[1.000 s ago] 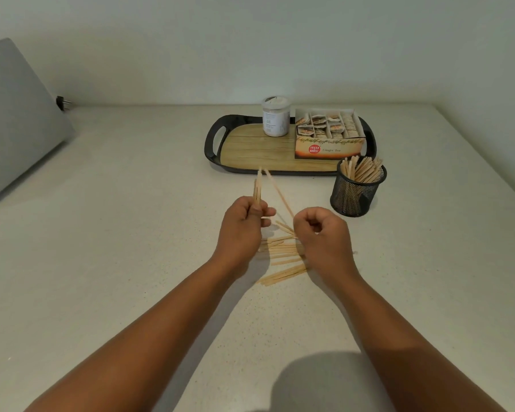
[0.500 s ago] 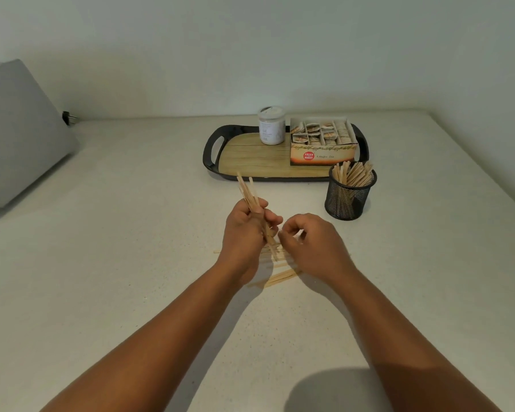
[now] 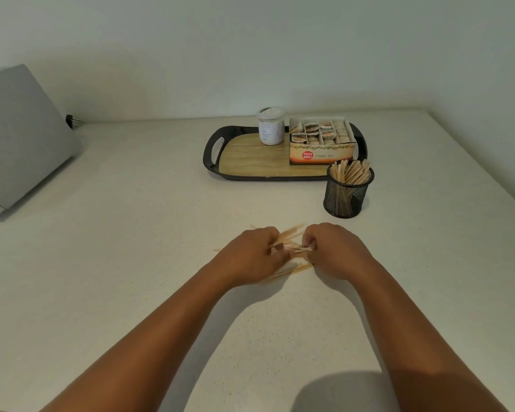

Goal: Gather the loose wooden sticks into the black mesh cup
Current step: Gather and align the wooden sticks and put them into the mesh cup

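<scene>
On the pale surface point(image 3: 131, 263), in the one head view, both hands work low over a scatter of loose wooden sticks point(image 3: 291, 267). The left hand point(image 3: 250, 257) has its fingers curled round a small bundle of sticks point(image 3: 288, 234) that juts out toward the far right; motion blur hides how many it holds. The right hand point(image 3: 333, 251), just beside it, has its fingers curled inward and appears to pinch the sticks lying between the two hands, though blur keeps me from telling exactly which.

Farther back and to the right stands the black mesh cup point(image 3: 346, 197), upright, well apart from the hands and just in front of a black-rimmed tray point(image 3: 211, 156). The cup already holds a good many sticks, leaning against its right side. On the tray stand a white jar point(image 3: 269, 127) and an open box of tea sachets point(image 3: 321, 141).

As I judge it, the task is well along but not finished: much is in the cup, while the bundle in hand and several sticks on the surface remain to be gathered and carried over.
</scene>
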Action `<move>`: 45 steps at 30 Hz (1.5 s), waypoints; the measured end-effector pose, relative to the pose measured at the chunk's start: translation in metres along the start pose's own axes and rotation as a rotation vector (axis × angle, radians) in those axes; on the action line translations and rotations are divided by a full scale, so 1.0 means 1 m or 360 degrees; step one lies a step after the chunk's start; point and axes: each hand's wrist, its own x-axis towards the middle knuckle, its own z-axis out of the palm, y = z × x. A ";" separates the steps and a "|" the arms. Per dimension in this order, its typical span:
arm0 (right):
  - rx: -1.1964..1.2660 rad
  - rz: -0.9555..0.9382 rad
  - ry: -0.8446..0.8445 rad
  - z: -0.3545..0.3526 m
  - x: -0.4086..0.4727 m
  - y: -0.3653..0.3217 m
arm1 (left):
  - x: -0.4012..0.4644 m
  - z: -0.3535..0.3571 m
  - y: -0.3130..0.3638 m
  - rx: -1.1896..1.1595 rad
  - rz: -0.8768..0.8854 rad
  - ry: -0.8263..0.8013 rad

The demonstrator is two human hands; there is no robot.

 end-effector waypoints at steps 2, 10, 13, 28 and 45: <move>-0.0020 -0.0013 0.0017 0.003 0.001 -0.001 | 0.000 0.009 -0.002 0.0217 -0.0034 -0.0064; -0.0094 -0.0028 0.0075 0.006 0.002 -0.006 | -0.002 0.020 -0.007 0.0267 -0.0032 0.0036; -0.0118 -0.0023 0.0110 0.009 0.003 -0.006 | -0.004 0.018 -0.012 0.0389 0.0028 0.0173; 0.1290 0.0019 0.0540 0.015 0.004 -0.029 | 0.003 0.005 0.003 -0.1137 -0.0246 0.0491; 0.1669 -0.0029 0.0449 0.023 0.002 -0.038 | 0.022 0.010 0.018 -0.1819 -0.0671 0.0733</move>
